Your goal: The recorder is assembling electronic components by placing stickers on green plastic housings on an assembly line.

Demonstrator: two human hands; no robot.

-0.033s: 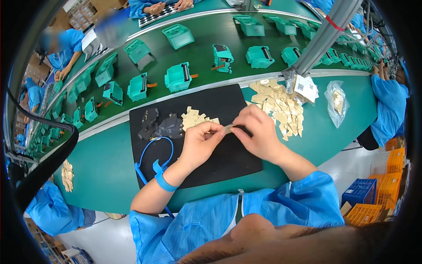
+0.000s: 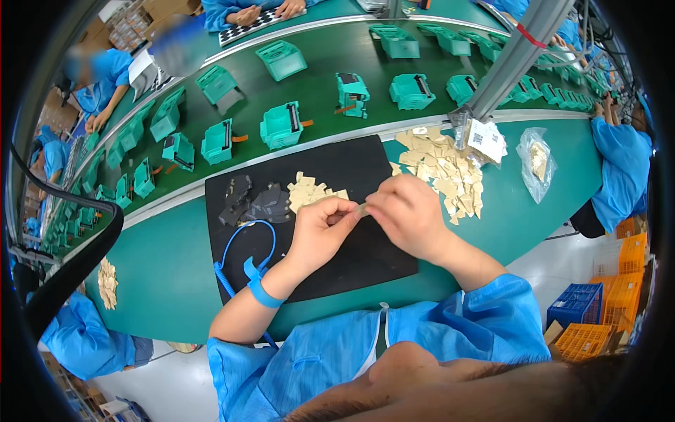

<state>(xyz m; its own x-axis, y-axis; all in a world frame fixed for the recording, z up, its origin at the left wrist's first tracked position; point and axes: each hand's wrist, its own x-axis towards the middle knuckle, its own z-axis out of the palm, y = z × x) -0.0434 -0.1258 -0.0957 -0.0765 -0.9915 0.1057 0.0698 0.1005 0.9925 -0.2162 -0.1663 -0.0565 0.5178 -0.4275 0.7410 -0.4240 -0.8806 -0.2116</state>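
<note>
Above the black mat (image 2: 351, 257) both my hands meet at a small pale tan piece (image 2: 362, 209), mostly covered by fingers. My left hand (image 2: 320, 232), with a blue wrist strap (image 2: 261, 287) at its wrist, pinches one end between thumb and forefinger. From the other side, my right hand (image 2: 408, 216) grips it with closed fingertips. Just beyond my left hand lies a small heap of tan cut pieces (image 2: 309, 191). Beside that heap are dark grey pieces (image 2: 267, 205). A larger pile of tan pieces (image 2: 450, 172) spreads past my right hand.
Green plastic housings (image 2: 281, 126) stand in rows on the dark green belt (image 2: 323, 84). A coiled blue cord (image 2: 226, 281) crosses the mat's left edge. A metal post (image 2: 503, 70), a clear bag (image 2: 537, 169) and stacked crates (image 2: 575, 306) are rightward. Other people in blue work around.
My right hand's fingers have drawn closer together around the pale piece, covering more of it. The whole view has shifted slightly.
</note>
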